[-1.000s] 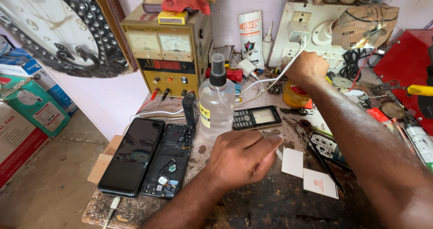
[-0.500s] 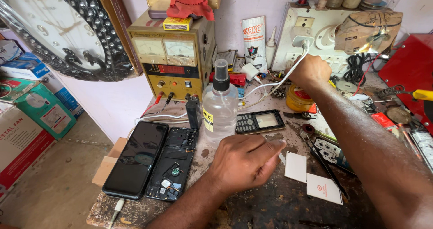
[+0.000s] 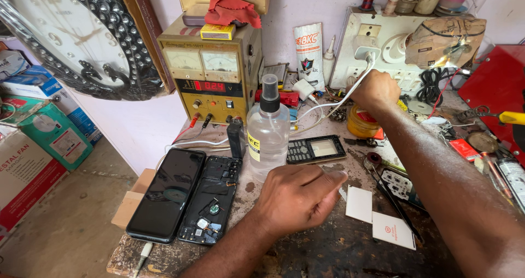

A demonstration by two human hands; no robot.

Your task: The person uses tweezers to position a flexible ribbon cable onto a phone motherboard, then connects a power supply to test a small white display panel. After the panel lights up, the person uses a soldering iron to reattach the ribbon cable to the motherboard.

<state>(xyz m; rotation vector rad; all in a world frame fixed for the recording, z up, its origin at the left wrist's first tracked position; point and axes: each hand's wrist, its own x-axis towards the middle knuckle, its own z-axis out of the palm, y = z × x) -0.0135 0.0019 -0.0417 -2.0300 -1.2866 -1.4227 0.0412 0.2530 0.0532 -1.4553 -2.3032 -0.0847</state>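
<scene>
On the tabletop (image 3: 306, 256), near its front edge, the left hand (image 3: 298, 198) is rested knuckles up, fingers curled loosely with the fingertips pinched together; whether anything small is pinched there cannot be told. Just behind it a clear spray bottle (image 3: 268, 133) stands upright, with a small keypad phone (image 3: 316, 149) lying flat to its right. At the left edge, an opened smartphone is laid out in two halves side by side, the dark screen (image 3: 165, 193) partly overhanging the edge and the body (image 3: 210, 198) with its exposed parts beside it. The right hand (image 3: 376, 89) is stretched far back and clenched around a white cable (image 3: 342, 103) that runs up to a plug in the white socket board (image 3: 383, 42) against the wall. Just beside that hand a yellow jar (image 3: 362, 122) is seen. Some bare room is left along the front, between the left hand and two white cards (image 3: 377, 215) lying flat to the right. The back is crowded: a yellow power supply (image 3: 210, 73) with a red cloth (image 3: 232, 7) on top stands at the rear left, its leads trailing forward toward the bottle. The right side is hemmed in by a red box (image 3: 495, 81), small tools and the right forearm, which crosses above them. A large wall clock (image 3: 71, 37) leans at the upper left, beyond the table edge, and cartons (image 3: 46, 133) stand on the floor below it.
</scene>
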